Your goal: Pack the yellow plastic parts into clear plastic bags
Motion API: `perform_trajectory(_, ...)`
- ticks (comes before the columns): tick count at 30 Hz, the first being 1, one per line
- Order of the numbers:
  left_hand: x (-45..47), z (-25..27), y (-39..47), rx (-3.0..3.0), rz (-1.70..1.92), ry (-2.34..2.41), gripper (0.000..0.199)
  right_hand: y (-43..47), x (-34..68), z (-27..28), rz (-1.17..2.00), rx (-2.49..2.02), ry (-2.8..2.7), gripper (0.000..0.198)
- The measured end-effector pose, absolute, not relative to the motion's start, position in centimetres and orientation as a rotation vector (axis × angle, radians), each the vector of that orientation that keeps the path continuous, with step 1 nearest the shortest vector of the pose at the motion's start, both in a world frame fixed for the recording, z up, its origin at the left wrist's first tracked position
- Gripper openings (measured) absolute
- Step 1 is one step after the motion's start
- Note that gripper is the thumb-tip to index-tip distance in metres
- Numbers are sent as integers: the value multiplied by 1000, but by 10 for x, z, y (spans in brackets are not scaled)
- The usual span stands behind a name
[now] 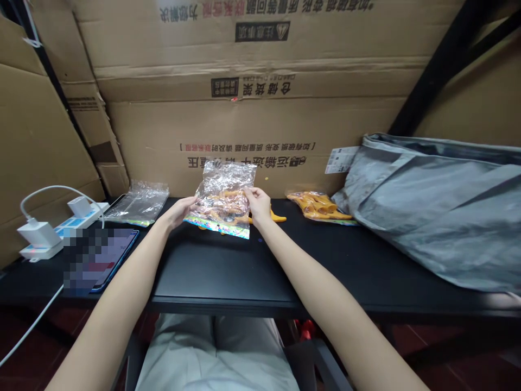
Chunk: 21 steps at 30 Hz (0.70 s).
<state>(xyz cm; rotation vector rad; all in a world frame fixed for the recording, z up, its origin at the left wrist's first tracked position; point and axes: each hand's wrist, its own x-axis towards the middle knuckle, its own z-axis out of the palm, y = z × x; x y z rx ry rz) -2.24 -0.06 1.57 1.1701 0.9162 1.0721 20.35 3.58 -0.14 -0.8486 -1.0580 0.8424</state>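
A clear plastic bag (230, 176) with a colourful strip along its lower edge is held up over the black table. My left hand (182, 210) pinches its left side, and my right hand (259, 204) grips its right side, thumb on the front. Orange pieces (278, 218) show behind and through the film; whether any lie inside the bag I cannot tell. To the right, another clear bag with orange parts (317, 205) in it rests on the table. Flat at the left lies a further clear bag (142, 203), with no orange in it.
On the left are a phone (118, 260), a white power strip (83, 218) with plugged-in chargers, and a white cable (57, 188). A large grey fabric bag (431, 212) fills the right side. Cardboard (260, 119) walls the back of the black table (228, 271).
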Motion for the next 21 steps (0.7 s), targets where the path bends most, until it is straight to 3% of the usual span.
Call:
perform_trajectory(6,-15,7,7,1176,1314,1059,41,29,197,-2,941,-840,-1142,34)
perform_trajectory(16,-19,6,10,1115,1348,1044,29,29,199,-3,1015,-822,-1164,41)
perform_trajectory(21,-19,5,12,1087,1392,1059,33,23,197,-3,1078,-797,-1256,40)
